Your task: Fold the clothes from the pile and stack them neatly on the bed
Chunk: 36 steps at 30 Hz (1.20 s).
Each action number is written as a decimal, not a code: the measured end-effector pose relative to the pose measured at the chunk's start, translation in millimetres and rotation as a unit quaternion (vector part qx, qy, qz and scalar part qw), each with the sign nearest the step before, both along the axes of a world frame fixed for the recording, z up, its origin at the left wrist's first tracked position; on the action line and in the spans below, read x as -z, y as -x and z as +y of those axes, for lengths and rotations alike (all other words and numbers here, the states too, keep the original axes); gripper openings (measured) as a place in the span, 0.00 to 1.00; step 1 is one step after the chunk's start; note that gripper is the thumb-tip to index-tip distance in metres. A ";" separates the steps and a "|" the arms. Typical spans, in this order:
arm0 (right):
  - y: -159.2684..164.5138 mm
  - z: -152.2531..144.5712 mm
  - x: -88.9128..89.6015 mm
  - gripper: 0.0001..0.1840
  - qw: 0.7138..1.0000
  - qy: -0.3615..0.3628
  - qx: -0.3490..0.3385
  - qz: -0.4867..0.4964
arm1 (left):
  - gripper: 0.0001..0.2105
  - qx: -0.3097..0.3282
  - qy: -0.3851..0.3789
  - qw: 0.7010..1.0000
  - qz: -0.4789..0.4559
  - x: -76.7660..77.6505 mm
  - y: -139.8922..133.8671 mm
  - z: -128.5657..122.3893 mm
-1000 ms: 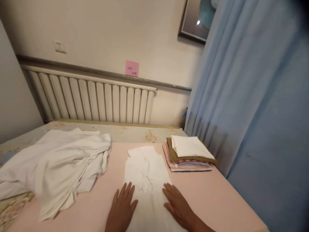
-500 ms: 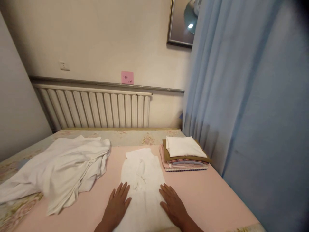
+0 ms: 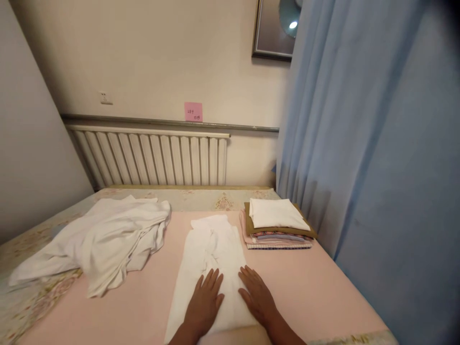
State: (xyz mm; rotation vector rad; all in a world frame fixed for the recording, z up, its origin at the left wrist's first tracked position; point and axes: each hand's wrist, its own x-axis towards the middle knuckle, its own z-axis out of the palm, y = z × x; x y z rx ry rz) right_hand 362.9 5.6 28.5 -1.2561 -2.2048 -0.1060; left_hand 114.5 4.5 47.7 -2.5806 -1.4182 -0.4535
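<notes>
Head view: white cloth (image 3: 228,254) laid flat on pink sheet (image 3: 305,292), between crumpled white heap (image 3: 115,230) and folded stack (image 3: 280,223). Left hand (image 3: 206,302) on cloth, right hand (image 3: 258,297) at its right edge; both palm-down, fingers extended, gripping nothing.

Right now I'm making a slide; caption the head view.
Left hand on white cloth, right hand at its edge; heap left, folded stack right.

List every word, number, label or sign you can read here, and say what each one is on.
Pink note on the wall, above the radiator: two short lines of dark handwriting, too small and blurred to quote reliably.
Spread white cloth, folded stack and blue curtain: no lettering I can make out.
No other text is readable.
</notes>
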 end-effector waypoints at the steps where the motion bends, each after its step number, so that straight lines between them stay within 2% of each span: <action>1: -0.7 0.2 0.9 0.25 1.000 -0.002 0.005 0.010 | 0.23 -0.001 0.000 1.000 0.001 -0.6 0.4 -0.8; 5: -1.5 -4.1 -3.5 0.24 0.999 -0.009 0.019 0.037 | 0.24 -0.001 0.000 1.000 0.005 -4.0 2.4 -2.6; 11: 2.3 -16.2 -18.0 0.25 0.998 0.021 -0.061 -0.010 | 0.24 0.000 0.009 1.000 0.011 -3.3 2.3 -2.4; 14: 2.9 -16.4 -16.4 0.23 0.998 0.042 -0.051 -0.018 | 0.24 0.001 0.011 1.000 0.012 0.2 3.2 -1.2; 19: 2.0 -12.5 -9.8 0.22 0.998 0.028 -0.047 -0.005 | 0.25 0.001 0.012 1.000 0.001 6.1 3.4 1.5; 24: -4.8 -22.2 -9.9 0.23 0.998 0.027 -0.048 0.002 | 0.25 -0.002 0.033 0.999 -0.003 3.9 4.8 1.0; 31: -26.9 -58.8 -10.5 0.34 0.995 0.053 -0.083 -0.013 | 0.27 0.022 0.019 1.000 -0.003 1.3 37.9 -21.6; 36: -29.6 -67.6 -12.7 0.32 0.995 0.046 -0.086 -0.034 | 0.31 0.064 -0.010 0.998 0.003 -3.6 69.6 -45.9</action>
